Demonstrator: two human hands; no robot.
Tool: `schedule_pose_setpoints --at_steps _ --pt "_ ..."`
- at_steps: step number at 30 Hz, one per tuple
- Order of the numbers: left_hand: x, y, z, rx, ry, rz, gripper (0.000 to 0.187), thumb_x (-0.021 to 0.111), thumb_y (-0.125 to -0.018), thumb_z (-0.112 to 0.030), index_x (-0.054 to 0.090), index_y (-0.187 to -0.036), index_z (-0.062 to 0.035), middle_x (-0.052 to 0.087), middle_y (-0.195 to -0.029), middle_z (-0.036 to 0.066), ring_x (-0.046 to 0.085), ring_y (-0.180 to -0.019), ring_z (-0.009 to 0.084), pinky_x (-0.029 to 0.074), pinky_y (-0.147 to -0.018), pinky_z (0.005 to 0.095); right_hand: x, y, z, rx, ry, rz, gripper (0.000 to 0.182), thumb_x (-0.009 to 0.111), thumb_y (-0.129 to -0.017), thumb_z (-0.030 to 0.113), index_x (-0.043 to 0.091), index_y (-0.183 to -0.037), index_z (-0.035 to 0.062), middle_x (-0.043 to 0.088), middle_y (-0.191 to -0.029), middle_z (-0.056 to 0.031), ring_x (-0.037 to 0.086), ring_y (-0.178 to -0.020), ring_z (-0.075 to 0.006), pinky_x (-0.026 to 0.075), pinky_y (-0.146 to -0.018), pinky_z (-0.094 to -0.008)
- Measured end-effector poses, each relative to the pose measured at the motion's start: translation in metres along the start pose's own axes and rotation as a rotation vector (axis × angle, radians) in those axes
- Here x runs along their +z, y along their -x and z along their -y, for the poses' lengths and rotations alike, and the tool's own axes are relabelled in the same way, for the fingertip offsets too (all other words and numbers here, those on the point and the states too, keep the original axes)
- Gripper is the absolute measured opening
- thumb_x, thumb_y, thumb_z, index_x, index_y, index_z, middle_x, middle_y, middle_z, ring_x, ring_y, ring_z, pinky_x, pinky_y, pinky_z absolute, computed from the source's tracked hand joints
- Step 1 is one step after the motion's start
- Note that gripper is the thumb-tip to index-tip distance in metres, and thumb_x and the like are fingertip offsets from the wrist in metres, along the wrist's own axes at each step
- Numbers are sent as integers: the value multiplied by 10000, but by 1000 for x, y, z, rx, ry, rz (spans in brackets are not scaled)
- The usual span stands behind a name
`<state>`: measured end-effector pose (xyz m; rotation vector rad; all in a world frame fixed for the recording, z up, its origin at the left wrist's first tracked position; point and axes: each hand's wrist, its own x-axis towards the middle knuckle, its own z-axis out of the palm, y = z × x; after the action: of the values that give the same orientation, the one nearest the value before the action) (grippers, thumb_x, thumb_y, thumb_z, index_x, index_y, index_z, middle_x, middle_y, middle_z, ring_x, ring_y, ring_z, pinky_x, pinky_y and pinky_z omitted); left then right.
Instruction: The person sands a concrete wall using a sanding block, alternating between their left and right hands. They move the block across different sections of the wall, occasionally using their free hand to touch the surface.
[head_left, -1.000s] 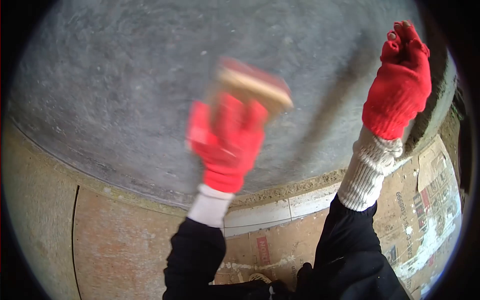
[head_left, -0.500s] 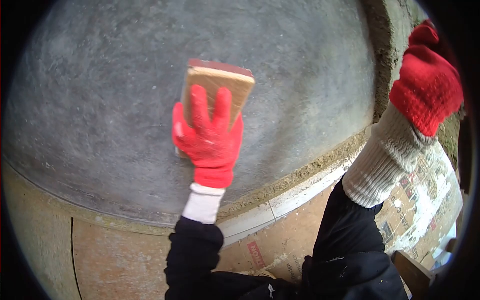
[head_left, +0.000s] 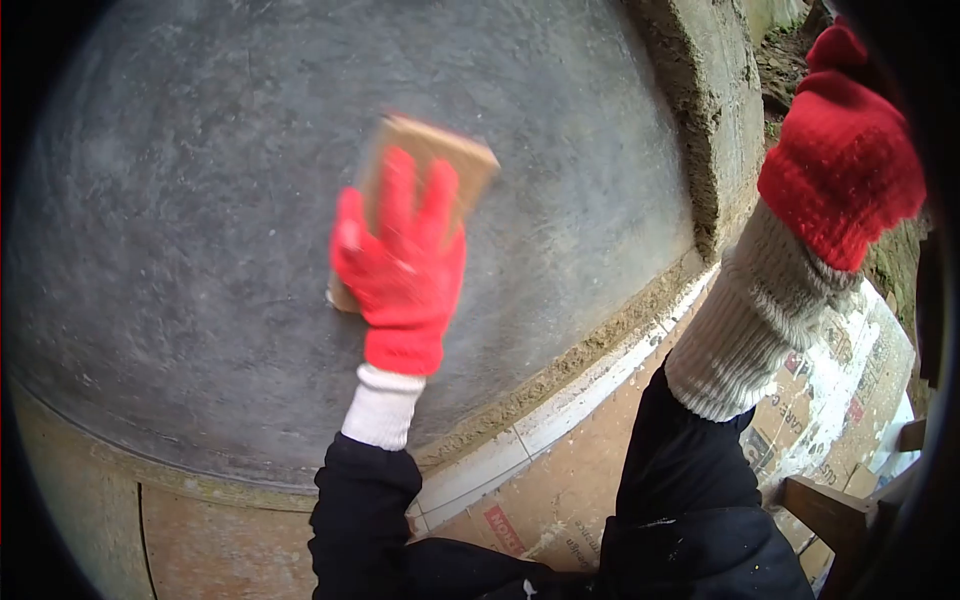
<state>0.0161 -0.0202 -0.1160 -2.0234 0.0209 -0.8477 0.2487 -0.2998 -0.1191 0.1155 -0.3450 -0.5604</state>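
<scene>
My left hand (head_left: 400, 265), in a red glove with a white cuff, grips a tan wooden block (head_left: 465, 160). Its fingers spread over the block's upper face, which is blurred by motion. The block lies against a dark grey, smooth plastered surface (head_left: 220, 240), tilted with its top end to the right. At the upper right is my right hand (head_left: 845, 150), in a red glove with a long grey knitted cuff. Its fingers run into the dark edge of the view, so what they hold or touch is hidden.
A rough concrete edge (head_left: 725, 110) borders the grey surface on the right. White tiles (head_left: 480, 470) run along its lower edge. Below lie printed cardboard (head_left: 560, 500) and a brown board (head_left: 230, 540). Wooden pieces (head_left: 825, 510) stand at the lower right.
The view has shifted, bringing more of the concrete edge into sight. My left hand and the block appear slightly farther left, and the block is tilted a little more. My right hand stays at the upper right.
</scene>
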Motion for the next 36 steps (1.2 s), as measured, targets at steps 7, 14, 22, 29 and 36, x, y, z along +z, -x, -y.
schedule_pose_setpoints --at_steps 7,14,22,29,36 --pt "67 96 -113 300 -108 113 462 565 -893 -333 505 -1343 -247 451 -1407 29 429 -1264 355 414 -986 528 -28 -1 -10 -190 515 83 201 485 -968 108 565 -1143 52 667 -1038 -95 640 -856 -202 554 -666 -225" --pt "14 -6 -38 50 21 73 412 520 -937 -367 511 -1332 -249 414 -1471 0 346 -1352 357 335 -1068 485 -16 -2 8 83 -22 9 181 484 -958 81 565 -1119 65 668 -1023 -96 636 -847 -198 556 -655 -229" --pt "71 4 -130 110 -103 52 323 421 -982 -361 523 -1265 -241 396 -1449 64 388 -1314 362 331 -1080 518 -39 -13 13 196 -157 -62 159 480 -929 11 559 -1047 83 668 -1035 -102 641 -859 -204 558 -635 -234" --pt "62 7 -132 231 34 150 259 391 -989 -308 536 -1188 -228 429 -1422 102 423 -1282 355 329 -1088 535 -31 -42 33 70 -122 201 239 538 -930 70 573 -1128 -60 614 -1078 -208 597 -851 -256 539 -673 -303" --pt "40 -92 -100 -100 29 -67 308 479 -943 -239 525 -1247 -247 429 -1459 40 424 -1243 369 358 -1040 534 -18 1 -13 -180 36 -303 198 500 -931 30 593 -1058 -90 605 -984 -199 572 -785 -231 520 -624 -263"
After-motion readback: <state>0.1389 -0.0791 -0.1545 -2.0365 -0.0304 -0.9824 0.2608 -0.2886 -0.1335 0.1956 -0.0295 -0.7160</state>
